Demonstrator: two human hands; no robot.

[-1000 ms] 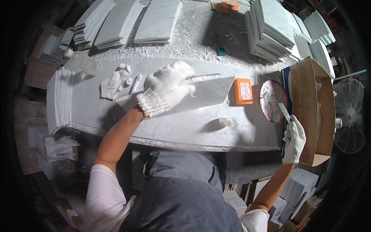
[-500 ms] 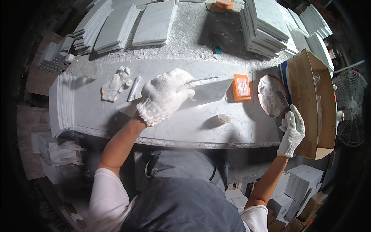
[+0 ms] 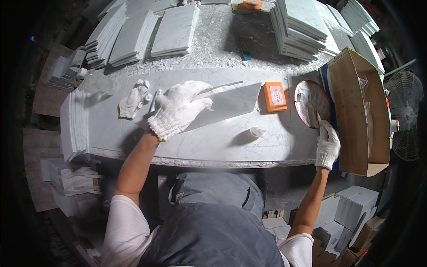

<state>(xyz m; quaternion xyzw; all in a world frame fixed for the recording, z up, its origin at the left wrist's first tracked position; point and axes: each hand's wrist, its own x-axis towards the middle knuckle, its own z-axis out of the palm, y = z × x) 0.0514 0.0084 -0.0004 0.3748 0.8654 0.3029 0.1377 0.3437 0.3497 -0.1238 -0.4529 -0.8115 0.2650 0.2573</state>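
Along the far side of the wide pale marble workbench point(image 3: 200, 147), piled high: stacks of white marble tiles point(image 3: 302, 26), with dusty rubble between them. At the right end, tipped on its side, an open brown cardboard box point(image 3: 356, 89), and a wire-guard fan point(image 3: 404, 111) beyond it.

Laid slantwise across the middle of the workbench, one long grey rectangular marble tile point(image 3: 231, 104), pinned flat under the gloved left hand point(image 3: 178, 109): palm down, fingers spread over the tile's left end, nothing gripped, only pressed. Upper face of the tile bare and dry to the eye, with no paste on it, so judged unworked so far.

Well right of the tile, at the mouth of the box, a round shallow dish of pale grey paste point(image 3: 309, 100). Reaching to the dish's lower rim, the gloved right hand point(image 3: 328, 144), closed around a thin scraper point(image 3: 318, 119), tip at the paste. Loaded or not, impossible to tell.

Between tile and dish, an orange rectangular block point(image 3: 275, 95). Left of the left hand, a spare white knitted glove point(image 3: 133, 98), crumpled, and further left a clear plastic bottle point(image 3: 95, 80). Nearer the front edge, apart from everything, a small white lump point(image 3: 257, 131).

Judged early in the work: tile placed and steadied, tool in hand at the dish. Any spreading on the tile not yet begun, as far as visible.
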